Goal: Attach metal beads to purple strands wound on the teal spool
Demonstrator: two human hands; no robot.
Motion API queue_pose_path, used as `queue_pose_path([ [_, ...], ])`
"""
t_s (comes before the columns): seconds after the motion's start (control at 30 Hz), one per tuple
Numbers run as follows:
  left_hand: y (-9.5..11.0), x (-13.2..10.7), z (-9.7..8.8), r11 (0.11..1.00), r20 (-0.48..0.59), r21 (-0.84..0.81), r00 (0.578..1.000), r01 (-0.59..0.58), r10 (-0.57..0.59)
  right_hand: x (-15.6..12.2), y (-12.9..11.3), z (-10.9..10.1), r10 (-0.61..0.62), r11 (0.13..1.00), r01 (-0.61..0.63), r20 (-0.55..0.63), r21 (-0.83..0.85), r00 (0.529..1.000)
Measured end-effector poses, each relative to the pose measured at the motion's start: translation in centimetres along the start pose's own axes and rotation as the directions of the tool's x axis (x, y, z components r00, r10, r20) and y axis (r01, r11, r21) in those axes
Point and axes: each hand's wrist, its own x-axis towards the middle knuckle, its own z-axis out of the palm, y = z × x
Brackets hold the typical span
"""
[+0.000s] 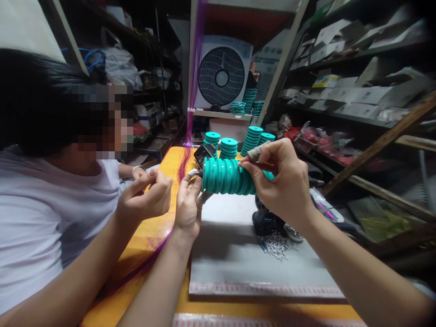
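Observation:
A row of teal ring-like spools (226,176) lies sideways, pressed together, above the pale board. White dots show along its top. My left hand (189,206) closes around the row's left end, beside a dark rod tip; one finger has a white wrap, another a grey one. My right hand (284,179) is pinched at the top of the row, thumb and forefinger together, with a grey wrap on the finger. Whatever fine thing it pinches is too small to make out. A black square device (204,155) sits just behind the left end.
At left sits a person in a white shirt (30,222), a closed hand (146,195) near mine. Purple strands (195,68) hang down to the yellow table (136,245). Small silvery pieces (277,245) lie on the pale board (231,268). Stacked teal spools (252,141) and a fan (222,78) stand behind.

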Motion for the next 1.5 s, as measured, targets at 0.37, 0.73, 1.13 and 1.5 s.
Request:
queue_pose_path([
  [0.37,0.8,0.1,0.7,0.98,0.059,0.192,0.995,0.062,-0.075,0.1,-0.1,-0.1,-0.086,0.981,0.094,0.05,-0.171,0.995],
  [0.73,0.1,0.5,0.1,0.975,-0.022,-0.128,0.983,0.18,-0.184,0.4,-0.3,-0.6,-0.191,0.931,0.238,0.187,-0.277,0.964],
  [1.13,-0.5,0.6,0.4,0.985,0.028,0.152,0.996,0.084,-0.089,0.8,0.2,-0.7,-0.13,0.965,0.16,0.151,-0.209,0.98],
  [1.5,0.8,0.6,1.4,0.66,0.213,0.671,0.94,-0.339,0.267,0.9,-0.3,-0.8,-0.194,0.913,0.271,0.258,-0.306,0.946],
])
